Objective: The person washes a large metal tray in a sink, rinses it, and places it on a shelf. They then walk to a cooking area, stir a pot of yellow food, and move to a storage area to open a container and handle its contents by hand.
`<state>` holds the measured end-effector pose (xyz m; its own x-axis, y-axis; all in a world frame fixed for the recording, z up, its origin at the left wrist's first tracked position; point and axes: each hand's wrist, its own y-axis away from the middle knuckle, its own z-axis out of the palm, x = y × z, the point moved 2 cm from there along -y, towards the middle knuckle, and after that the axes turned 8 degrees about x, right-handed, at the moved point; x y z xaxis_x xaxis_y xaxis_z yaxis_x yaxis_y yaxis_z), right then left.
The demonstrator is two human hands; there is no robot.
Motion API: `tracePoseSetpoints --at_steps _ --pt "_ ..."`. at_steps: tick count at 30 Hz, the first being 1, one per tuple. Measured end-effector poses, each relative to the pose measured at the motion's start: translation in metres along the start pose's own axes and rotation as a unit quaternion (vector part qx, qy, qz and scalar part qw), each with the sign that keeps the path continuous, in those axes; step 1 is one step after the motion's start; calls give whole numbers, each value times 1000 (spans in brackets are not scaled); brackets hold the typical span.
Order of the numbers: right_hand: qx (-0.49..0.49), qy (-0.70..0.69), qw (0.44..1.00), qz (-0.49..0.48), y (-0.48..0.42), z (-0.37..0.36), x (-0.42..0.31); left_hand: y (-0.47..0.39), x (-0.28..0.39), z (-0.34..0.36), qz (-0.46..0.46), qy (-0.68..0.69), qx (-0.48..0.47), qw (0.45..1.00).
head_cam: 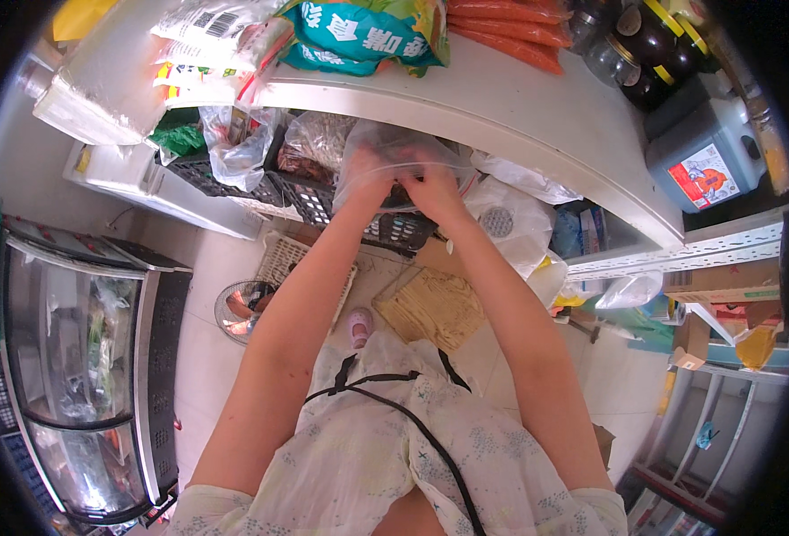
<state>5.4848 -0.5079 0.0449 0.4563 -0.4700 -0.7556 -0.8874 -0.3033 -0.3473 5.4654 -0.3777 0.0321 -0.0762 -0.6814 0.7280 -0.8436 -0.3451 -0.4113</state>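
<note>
Both my hands reach in under the shelf's front edge, into the mouth of a clear plastic bag. My left hand is partly behind the film, its fingers blurred. Close beside it, my right hand has its fingers bent inward; their tips are partly hidden by the plastic. What lies between the fingers cannot be made out. The bag sits over a black plastic crate. Left of it, another clear bag of dried brownish goods stands in the crate.
Above is a white shelf with teal printed bags, orange packets and a grey jug. White plastic bags lie right of the crate. Below stand a fan and a wooden board. A glass-fronted display fridge is at left.
</note>
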Motion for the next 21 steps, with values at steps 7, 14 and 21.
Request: tracePoseSetpoints --at_steps 7,14,21 --pt "-38 68 993 94 -3 1 10 -1 20 -10 -135 -30 -15 990" --pt "-64 133 974 170 -20 8 4 3 27 -6 -200 -7 6 980" --pt "-89 191 966 151 -33 10 -3 9 27 -8 -101 -90 26 991"
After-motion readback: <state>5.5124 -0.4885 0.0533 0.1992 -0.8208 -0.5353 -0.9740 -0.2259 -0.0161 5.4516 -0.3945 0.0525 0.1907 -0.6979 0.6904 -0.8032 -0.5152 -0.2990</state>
